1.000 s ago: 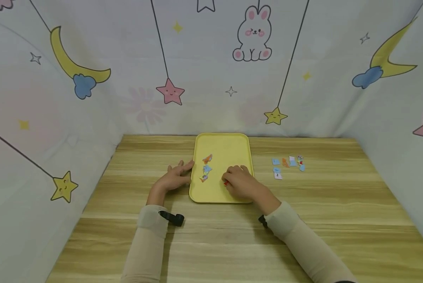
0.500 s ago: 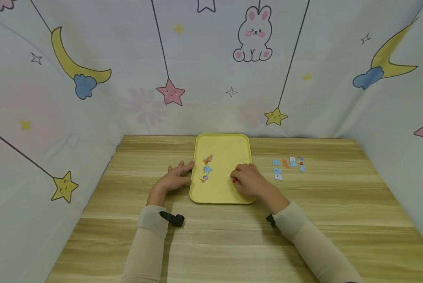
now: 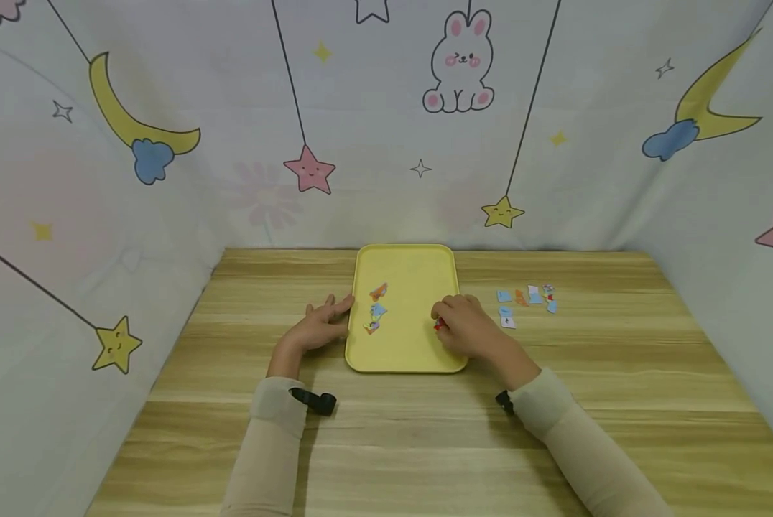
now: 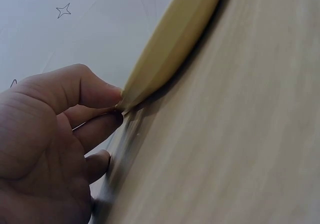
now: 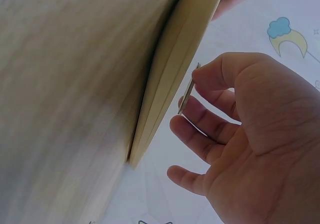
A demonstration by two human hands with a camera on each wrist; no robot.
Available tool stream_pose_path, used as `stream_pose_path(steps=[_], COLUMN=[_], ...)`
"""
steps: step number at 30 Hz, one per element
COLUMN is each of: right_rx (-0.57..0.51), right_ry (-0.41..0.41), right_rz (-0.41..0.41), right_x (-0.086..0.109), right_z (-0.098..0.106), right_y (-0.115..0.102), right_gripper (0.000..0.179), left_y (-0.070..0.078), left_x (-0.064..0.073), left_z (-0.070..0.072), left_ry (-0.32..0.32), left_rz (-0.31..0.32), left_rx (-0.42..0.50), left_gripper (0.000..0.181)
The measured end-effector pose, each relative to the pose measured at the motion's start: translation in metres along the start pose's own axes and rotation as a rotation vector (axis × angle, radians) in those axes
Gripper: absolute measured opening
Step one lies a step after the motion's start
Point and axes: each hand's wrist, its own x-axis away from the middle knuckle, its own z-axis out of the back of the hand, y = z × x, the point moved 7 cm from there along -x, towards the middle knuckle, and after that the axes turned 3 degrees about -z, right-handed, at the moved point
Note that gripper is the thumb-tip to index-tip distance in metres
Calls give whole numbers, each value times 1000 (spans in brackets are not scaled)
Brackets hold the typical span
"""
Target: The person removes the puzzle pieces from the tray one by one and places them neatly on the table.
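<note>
A yellow tray (image 3: 402,283) lies on the table. Above its right half, my right hand (image 3: 469,328) pinches a small, thin puzzle piece (image 3: 440,324) with red on it. Only the edge of this piece (image 5: 188,90) shows between thumb and fingertips in the right wrist view. My left hand (image 3: 318,324) lies at the tray's left side, fingers spread, with thumb and index fingertips at the rim (image 4: 131,95). Down the left part of the tray lie an orange piece (image 3: 378,291), a light-blue piece (image 3: 378,310) and a multicoloured piece (image 3: 372,327).
Right of the tray, several loose pieces lie on the wooden table (image 3: 399,438), among them an orange one (image 3: 520,297), a blue one (image 3: 503,296) and a blue-and-white one (image 3: 507,317). A cloth backdrop (image 3: 386,108) with printed stars and a rabbit encloses the table behind and at both sides.
My right hand has moved to the right over the tray with the red puzzle piece in its fingers. The left hand has stayed at the tray's left rim.
</note>
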Motion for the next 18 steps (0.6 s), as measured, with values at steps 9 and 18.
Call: stream_pose_path(steps=[9,18], right_rx=[4,-11], right_ry=[71,79], right_rz=[34,2], right_x=[2,8], right_z=[4,7], right_y=[4,17], right_gripper=[12,10], left_y=[1,0], left_x=[-1,-2], left_z=[0,-1], left_ry=[1,-3], left_rz=[7,-10], left_rx=[4,-5], left_gripper=[76,76])
